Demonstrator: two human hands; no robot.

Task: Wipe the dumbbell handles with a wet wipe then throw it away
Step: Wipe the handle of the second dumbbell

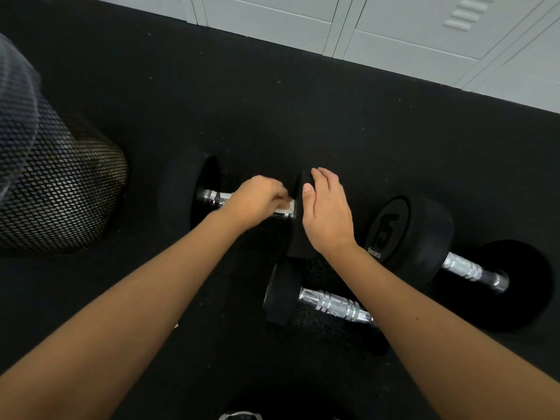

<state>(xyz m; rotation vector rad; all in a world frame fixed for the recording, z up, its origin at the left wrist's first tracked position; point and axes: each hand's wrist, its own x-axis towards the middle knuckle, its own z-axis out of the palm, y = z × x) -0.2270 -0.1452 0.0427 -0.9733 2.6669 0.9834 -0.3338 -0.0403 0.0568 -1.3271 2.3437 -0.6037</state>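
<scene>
Three black dumbbells with chrome handles lie on the dark rubber floor. On the left dumbbell (pixel 188 189), my left hand (pixel 257 198) grips a white wet wipe (pixel 285 207) wrapped round the chrome handle, close to its right head. My right hand (pixel 325 213) rests with straight fingers on that right head (pixel 298 231). A second dumbbell (pixel 330 304) lies nearer me, partly under my right forearm. The third dumbbell (pixel 460 265), marked 15, lies at the right.
A black mesh bin (pixel 57 189) stands at the left, close to the left dumbbell. Grey lockers (pixel 394 31) line the far edge of the floor. A small metal object (pixel 239 416) shows at the bottom edge.
</scene>
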